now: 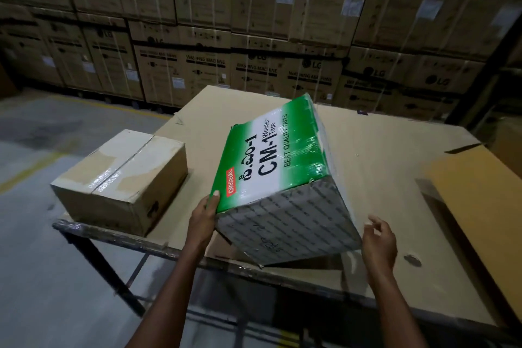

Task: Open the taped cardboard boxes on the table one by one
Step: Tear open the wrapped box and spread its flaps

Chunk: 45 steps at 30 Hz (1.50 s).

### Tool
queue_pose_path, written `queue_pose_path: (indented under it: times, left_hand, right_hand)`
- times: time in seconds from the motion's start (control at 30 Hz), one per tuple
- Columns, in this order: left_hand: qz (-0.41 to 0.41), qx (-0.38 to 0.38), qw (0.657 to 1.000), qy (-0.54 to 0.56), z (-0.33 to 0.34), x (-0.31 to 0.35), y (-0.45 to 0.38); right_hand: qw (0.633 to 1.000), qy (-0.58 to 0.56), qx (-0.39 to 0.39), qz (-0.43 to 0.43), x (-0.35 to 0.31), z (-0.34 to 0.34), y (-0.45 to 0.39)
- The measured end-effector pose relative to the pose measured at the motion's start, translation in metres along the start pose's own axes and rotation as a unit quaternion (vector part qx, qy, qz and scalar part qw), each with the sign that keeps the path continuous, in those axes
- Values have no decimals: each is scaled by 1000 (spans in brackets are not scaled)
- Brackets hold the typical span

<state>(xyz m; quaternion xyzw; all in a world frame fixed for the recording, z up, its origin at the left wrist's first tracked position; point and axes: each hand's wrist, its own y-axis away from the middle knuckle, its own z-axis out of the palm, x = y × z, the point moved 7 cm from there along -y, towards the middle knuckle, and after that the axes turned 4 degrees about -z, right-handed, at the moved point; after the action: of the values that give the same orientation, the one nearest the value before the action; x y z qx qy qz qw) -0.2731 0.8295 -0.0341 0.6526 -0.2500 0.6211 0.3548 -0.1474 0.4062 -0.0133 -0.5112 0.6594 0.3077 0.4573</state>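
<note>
A green and white box [275,158], printed with "CM-1" and wrapped in clear film, stands tilted on the table [381,167], its near end raised. My left hand [204,216] grips its near left corner, thumb on the green face. My right hand [378,237] hovers just off the box's near right edge, fingers spread and holding nothing. A plain brown cardboard box [121,178], sealed with clear tape along its top seam, sits flat at the table's left end, apart from both hands.
The table is covered with cardboard sheets; a loose brown sheet [477,200] lies at its right end. A dark metal frame edge [113,230] runs along the near side. Stacked washing machine cartons [254,37] form a wall behind. Grey floor lies to the left.
</note>
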Motion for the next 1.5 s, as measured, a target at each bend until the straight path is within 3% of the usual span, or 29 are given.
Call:
queue_pose_path:
  times: [0.13,0.27,0.33,0.57,0.77,0.93,1.03,1.13,1.23,1.37,1.5]
  left_hand:
    - [11,-14,999,-33,22,9,10]
    - [0,-59,998,-16,50,17,31]
    - [-5,-84,996,-5,66,23,44]
    - [24,-201,978,-42,105,11,69]
    - [40,-164,985,-21,112,9,75]
    - [122,-146,980,-59,112,44,67]
    - [207,-158,956,-134,121,74,61]
    - [317,-137,912,-221,137,110,62]
    - [361,-178,876,-264,155,127,64]
    - [329,-204,858,-339,175,123,63]
    - [393,-192,795,-421,200,118,87]
  right_hand:
    - [994,-88,-6,-68,-47,-23,9]
    - [967,-154,-195,-53,-94,-24,23]
    - [962,-145,-230,-27,-97,-26,23]
    - [987,-73,-133,54,-41,-34,-3]
    - [992,-58,-104,41,-26,-32,-13]
    - [973,-172,-117,102,-16,-27,-12]
    - [929,-282,-135,199,5,-18,-12]
    - [852,-404,-152,294,29,-3,-5]
    - [794,-448,-175,372,50,10,8]
    - [798,-399,-158,423,78,19,20]
    - [813,-369,-103,438,87,10,30]
